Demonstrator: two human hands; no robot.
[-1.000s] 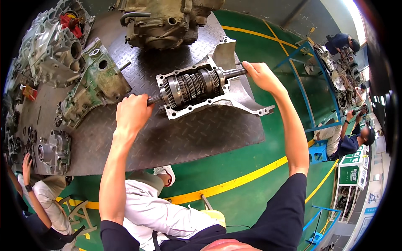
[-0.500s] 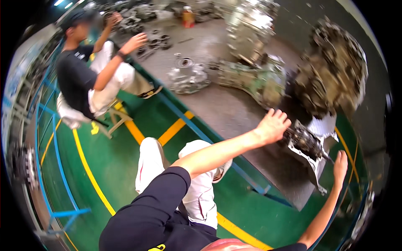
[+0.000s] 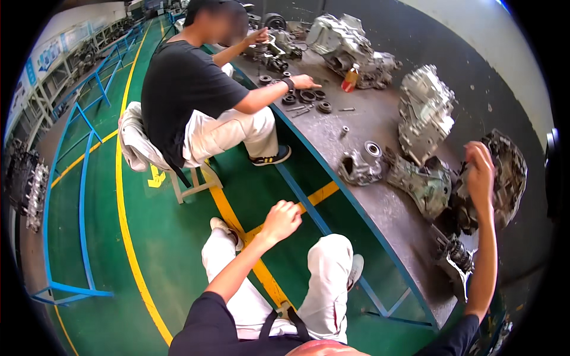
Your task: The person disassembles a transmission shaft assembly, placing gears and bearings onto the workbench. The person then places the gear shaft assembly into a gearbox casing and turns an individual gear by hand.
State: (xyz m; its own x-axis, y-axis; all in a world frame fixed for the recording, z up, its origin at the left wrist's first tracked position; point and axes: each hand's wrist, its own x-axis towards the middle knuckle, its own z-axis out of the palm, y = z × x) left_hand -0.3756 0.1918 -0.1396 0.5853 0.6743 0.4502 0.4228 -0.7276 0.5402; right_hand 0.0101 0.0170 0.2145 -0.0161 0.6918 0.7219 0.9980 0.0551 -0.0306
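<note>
My left hand (image 3: pixel 282 221) hangs above the green floor between my knees, off the bench. Its fingers are loosely curled and I see nothing in them. My right hand (image 3: pixel 480 169) is raised at the bench's right end, fingers up and slightly bent, with no object visible in it. From this view it overlaps a large dark metal housing (image 3: pixel 504 184); whether it touches is unclear. Below it, beside my forearm, lies a gear shaft (image 3: pixel 459 254) on a silver casing piece (image 3: pixel 456 277). A greenish metal housing (image 3: pixel 423 183) stands to the left of that hand.
A co-worker in a black shirt (image 3: pixel 190 89) sits on a stool at the far left, hands over several gears (image 3: pixel 307 97). The bench (image 3: pixel 323 127) also bears a small casing with a bearing (image 3: pixel 362 165), silver housings (image 3: pixel 426 113) and a bottle (image 3: pixel 350 78). Blue rails (image 3: pixel 83 237) run left.
My view has swung left. My left hand has moved from above the gear shaft to between my knees. My right hand has risen from beside the casing piece to in front of the dark housing.
</note>
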